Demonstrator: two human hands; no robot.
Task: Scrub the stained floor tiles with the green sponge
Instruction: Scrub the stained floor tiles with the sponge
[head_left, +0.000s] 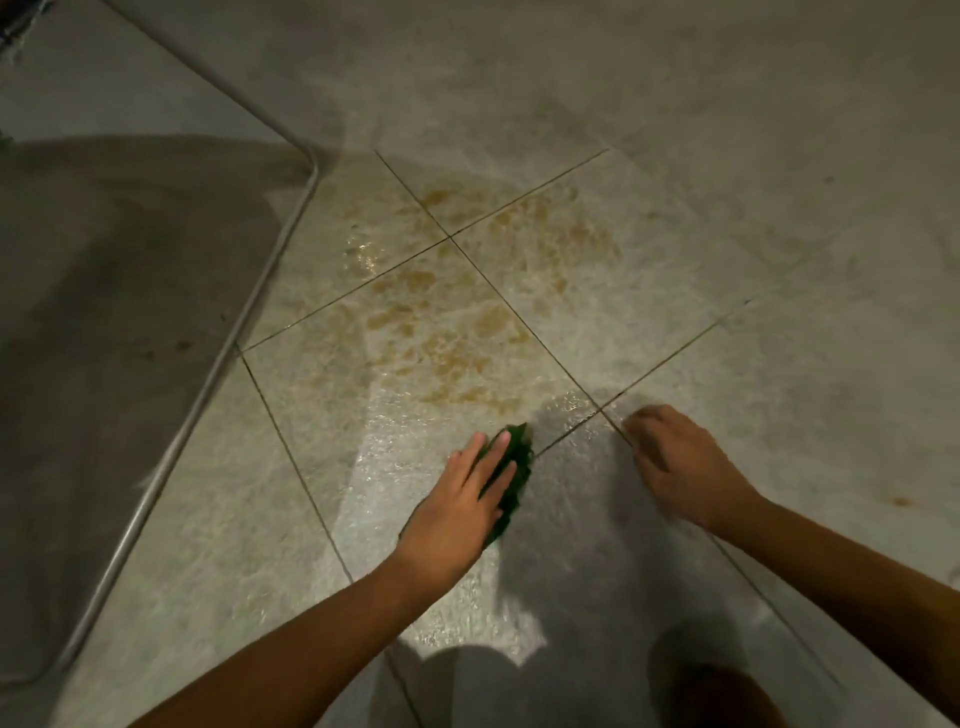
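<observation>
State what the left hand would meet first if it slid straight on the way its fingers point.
Probably the near edge of the brown stain, then the grout line. The left hand presses flat on the green sponge, fingers pointing up-right; nothing standing shows in that path.

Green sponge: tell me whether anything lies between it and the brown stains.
Nothing visible does. The left hand presses flat on the green sponge; only bare wet tile separates it from the brown stains. The right hand sits off to the side.
</observation>
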